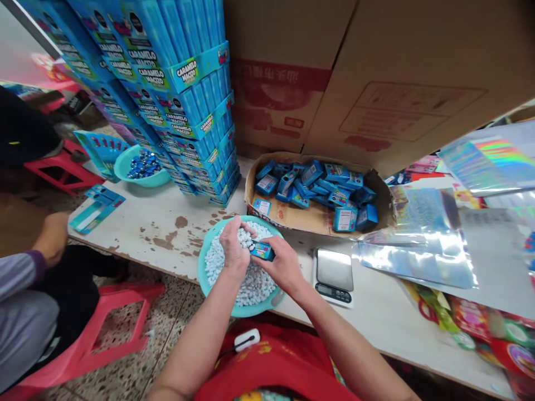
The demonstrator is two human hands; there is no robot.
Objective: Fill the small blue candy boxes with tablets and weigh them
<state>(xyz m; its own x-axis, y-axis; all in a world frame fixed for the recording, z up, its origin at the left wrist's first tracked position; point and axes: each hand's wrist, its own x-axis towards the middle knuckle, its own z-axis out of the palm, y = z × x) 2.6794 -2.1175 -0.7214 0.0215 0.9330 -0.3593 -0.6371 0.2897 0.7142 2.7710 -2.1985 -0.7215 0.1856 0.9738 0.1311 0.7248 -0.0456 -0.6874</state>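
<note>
A turquoise basin (202, 266) full of small white candies (253, 284) stands at the table's near edge. Over it, my right hand (285, 263) grips a small blue candy box (262, 250), tilted on its side with one end toward my other hand. My left hand (234, 245) is cupped around a heap of the white candies, its fingers curled right by the box's end. Some candies sit at that end, between hand and box. Behind the basin, a cut-down cardboard tray (292, 214) holds many similar blue boxes (311, 172).
A digital scale (334, 273) lies right of the basin. Tall stacks of blue display boxes (188, 111) rise at back left, near a second basin (159, 179) of wrapped pieces. Shiny holographic sheets (418, 256) spread rightward. Big cartons (397, 72) stand behind. Another person's hand (52, 239) shows at left.
</note>
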